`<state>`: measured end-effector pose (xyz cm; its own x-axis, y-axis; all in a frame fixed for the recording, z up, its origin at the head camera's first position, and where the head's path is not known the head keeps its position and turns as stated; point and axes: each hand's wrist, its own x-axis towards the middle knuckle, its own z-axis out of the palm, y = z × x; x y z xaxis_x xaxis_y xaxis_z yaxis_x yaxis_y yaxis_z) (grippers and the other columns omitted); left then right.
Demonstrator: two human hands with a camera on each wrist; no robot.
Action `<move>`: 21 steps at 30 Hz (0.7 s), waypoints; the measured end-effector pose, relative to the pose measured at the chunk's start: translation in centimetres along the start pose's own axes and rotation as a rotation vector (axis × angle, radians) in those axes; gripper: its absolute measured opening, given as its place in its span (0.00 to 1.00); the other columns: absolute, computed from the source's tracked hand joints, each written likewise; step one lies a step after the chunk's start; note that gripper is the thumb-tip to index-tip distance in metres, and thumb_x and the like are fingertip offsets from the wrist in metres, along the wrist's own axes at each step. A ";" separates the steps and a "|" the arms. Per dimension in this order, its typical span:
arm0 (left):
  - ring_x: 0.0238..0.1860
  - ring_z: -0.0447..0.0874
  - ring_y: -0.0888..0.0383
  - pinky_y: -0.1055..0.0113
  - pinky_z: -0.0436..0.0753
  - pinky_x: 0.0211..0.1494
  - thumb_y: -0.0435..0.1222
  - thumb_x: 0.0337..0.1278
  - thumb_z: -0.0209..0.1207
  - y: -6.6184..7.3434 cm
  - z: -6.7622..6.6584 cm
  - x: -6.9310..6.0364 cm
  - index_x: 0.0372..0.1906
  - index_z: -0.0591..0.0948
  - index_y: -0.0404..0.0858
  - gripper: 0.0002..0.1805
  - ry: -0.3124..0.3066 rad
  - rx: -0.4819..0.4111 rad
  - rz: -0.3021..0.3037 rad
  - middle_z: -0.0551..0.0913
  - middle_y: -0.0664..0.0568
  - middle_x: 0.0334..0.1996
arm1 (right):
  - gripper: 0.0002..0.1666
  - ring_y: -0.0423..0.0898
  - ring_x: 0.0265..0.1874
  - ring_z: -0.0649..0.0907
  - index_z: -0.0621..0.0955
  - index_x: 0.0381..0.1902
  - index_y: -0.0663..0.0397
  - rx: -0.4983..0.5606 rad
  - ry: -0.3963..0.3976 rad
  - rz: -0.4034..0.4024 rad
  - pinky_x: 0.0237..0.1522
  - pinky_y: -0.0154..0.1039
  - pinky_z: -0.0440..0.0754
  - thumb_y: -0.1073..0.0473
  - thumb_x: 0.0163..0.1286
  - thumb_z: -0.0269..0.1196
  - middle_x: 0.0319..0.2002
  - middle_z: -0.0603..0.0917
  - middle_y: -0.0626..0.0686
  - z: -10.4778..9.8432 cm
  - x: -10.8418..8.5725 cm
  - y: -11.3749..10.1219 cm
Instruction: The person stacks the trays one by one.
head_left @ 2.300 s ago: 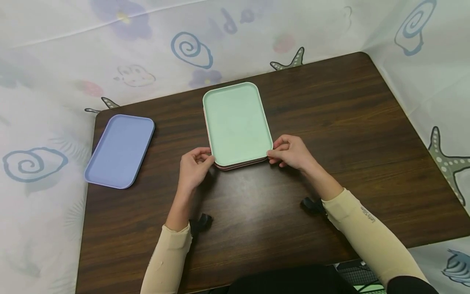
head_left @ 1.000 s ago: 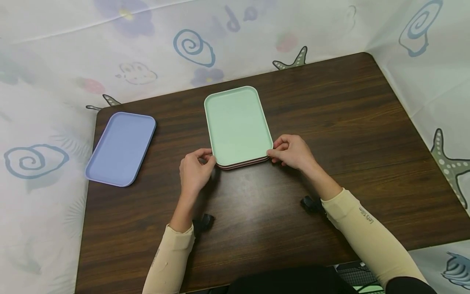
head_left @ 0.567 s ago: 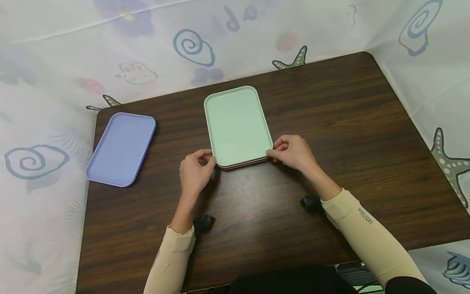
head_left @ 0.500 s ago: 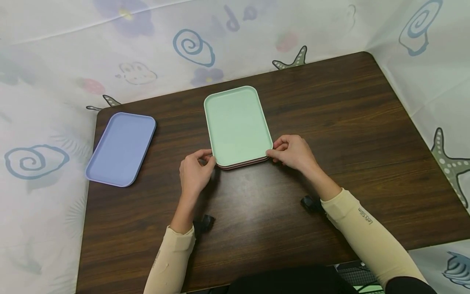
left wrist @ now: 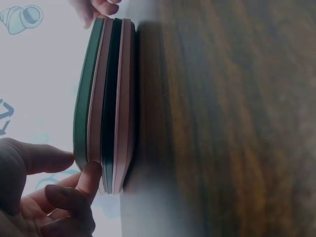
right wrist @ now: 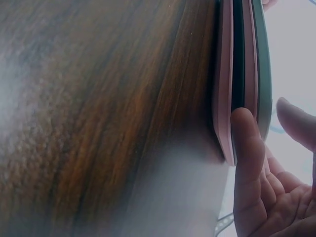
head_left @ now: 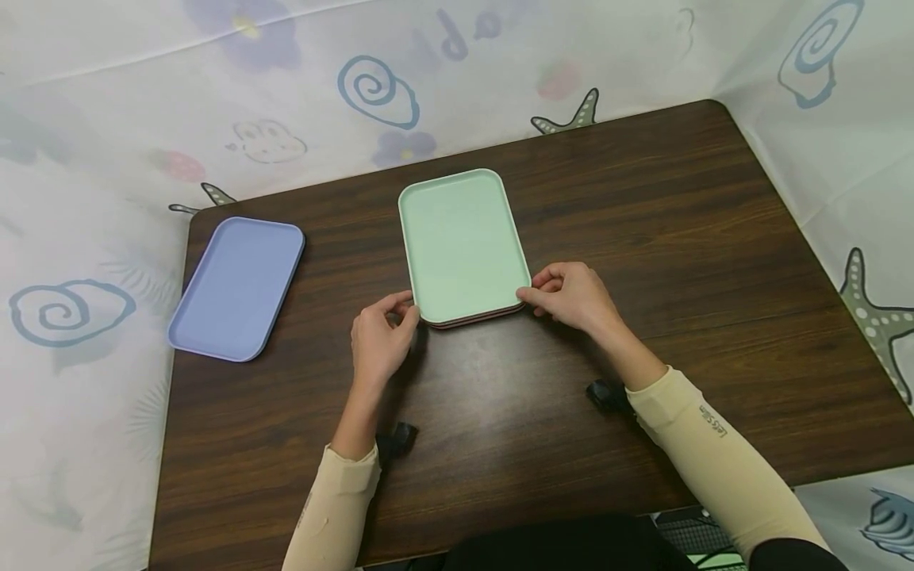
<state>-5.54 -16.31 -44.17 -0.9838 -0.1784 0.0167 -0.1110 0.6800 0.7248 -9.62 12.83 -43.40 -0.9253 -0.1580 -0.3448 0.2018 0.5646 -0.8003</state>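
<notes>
A stack of rectangular trays stands mid-table, a light green tray (head_left: 464,246) on top. In the left wrist view, a pink tray (left wrist: 97,98), a dark green tray (left wrist: 111,103) and another pink tray (left wrist: 124,106) lie beneath it. My left hand (head_left: 382,337) pinches the stack's near left corner, thumb by the green rim and a fingertip on the layers below. My right hand (head_left: 571,297) holds the near right corner; its thumb lies at the green rim, and its index finger (right wrist: 247,148) lies against the lower layers. The trays' undersides are hidden.
A blue tray (head_left: 239,289) lies at the table's left edge, with a darker edge showing beneath it. The dark wooden table (head_left: 678,238) extends to the right. A patterned white curtain (head_left: 457,71) borders the back and both sides.
Pink showed along the green tray's left edge 2.3 seconds ago; now the green tray covers the stack more evenly. Both hands stay at the near corners, with only slight shifts.
</notes>
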 end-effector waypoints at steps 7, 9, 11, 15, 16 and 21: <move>0.09 0.65 0.57 0.67 0.58 0.12 0.39 0.58 0.60 -0.3 -0.1 -0.4 0.49 0.87 0.47 0.14 -0.009 -0.022 0.011 0.84 0.58 0.30 | 0.23 0.50 0.27 0.86 0.84 0.41 0.52 -0.001 0.006 0.004 0.27 0.41 0.80 0.39 0.63 0.66 0.26 0.87 0.48 -0.1 -0.2 -0.1; 0.09 0.65 0.57 0.67 0.59 0.12 0.39 0.59 0.60 -0.3 -0.2 -0.5 0.49 0.87 0.47 0.15 -0.012 -0.026 0.009 0.84 0.58 0.30 | 0.23 0.49 0.26 0.86 0.84 0.41 0.51 -0.016 0.023 -0.005 0.27 0.41 0.79 0.38 0.64 0.65 0.26 0.87 0.49 0.0 -0.2 -0.1; 0.09 0.65 0.58 0.67 0.59 0.12 0.39 0.59 0.60 -0.4 -0.5 -0.7 0.50 0.87 0.47 0.15 -0.013 -0.027 0.007 0.84 0.58 0.31 | 0.24 0.49 0.25 0.86 0.84 0.41 0.50 -0.032 0.049 -0.017 0.28 0.42 0.78 0.37 0.64 0.64 0.26 0.87 0.50 0.0 -0.3 -0.1; 0.08 0.65 0.61 0.67 0.60 0.11 0.39 0.61 0.60 -1.1 -1.3 -1.2 0.50 0.87 0.45 0.14 -0.007 -0.027 0.001 0.85 0.56 0.32 | 0.23 0.49 0.22 0.86 0.84 0.41 0.49 -0.047 0.116 -0.055 0.27 0.43 0.76 0.36 0.65 0.63 0.25 0.86 0.53 0.3 -0.4 -0.4; 0.08 0.64 0.61 0.67 0.60 0.11 0.39 0.62 0.60 -1.4 -1.6 -1.4 0.51 0.86 0.44 0.14 -0.003 -0.026 0.000 0.85 0.55 0.32 | 0.23 0.49 0.21 0.85 0.84 0.40 0.49 -0.042 0.132 -0.065 0.26 0.44 0.76 0.36 0.65 0.63 0.25 0.86 0.53 0.4 -0.5 -0.6; 0.08 0.62 0.64 0.69 0.60 0.11 0.39 0.64 0.61 -3.5 -3.7 -1.8 0.51 0.86 0.42 0.14 0.052 -0.020 -0.036 0.85 0.52 0.33 | 0.22 0.51 0.18 0.84 0.84 0.42 0.50 0.006 0.167 -0.129 0.23 0.43 0.76 0.38 0.66 0.63 0.23 0.84 0.56 1.3 -0.8 -1.6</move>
<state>-2.87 -21.01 -44.12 -0.9706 -0.2395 0.0262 -0.1425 0.6583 0.7391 -8.85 11.03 -42.48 -0.9839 -0.0918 -0.1532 0.0795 0.5431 -0.8359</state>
